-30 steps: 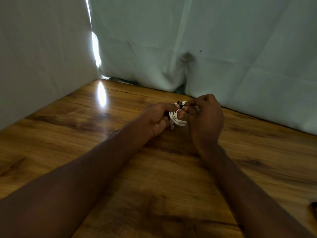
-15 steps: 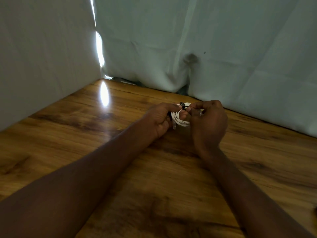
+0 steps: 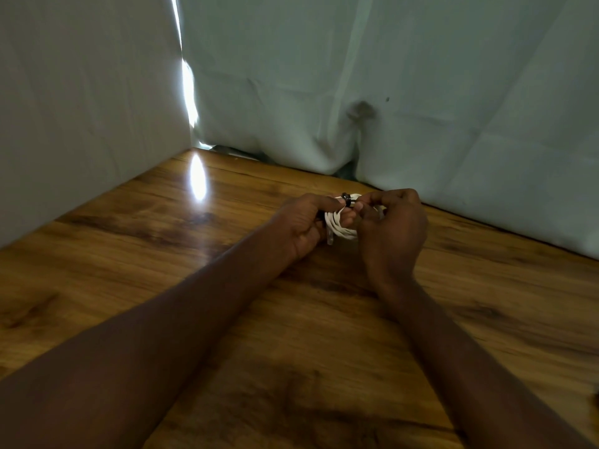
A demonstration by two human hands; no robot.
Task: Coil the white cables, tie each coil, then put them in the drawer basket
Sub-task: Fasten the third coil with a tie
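A small coil of white cable [image 3: 340, 226] sits between both hands, just above the wooden table [image 3: 181, 254] near its far edge. My left hand [image 3: 303, 226] grips the coil's left side with curled fingers. My right hand [image 3: 393, 228] curls round the right side, and its fingertips pinch a thin black tie [image 3: 347, 199] at the top of the coil. A short cable end hangs down below the coil. Most of the coil is hidden by my fingers. The drawer basket is out of sight.
White cloth hangs along the left side and behind the table [image 3: 421, 92]. Light comes through a gap in the cloth at the back left corner and reflects on the wood. A small dark object [image 3: 595, 398] shows at the right edge.
Both hands keep hold of the coil at the same spot. My right fingertips have shifted slightly at the black tie on top.
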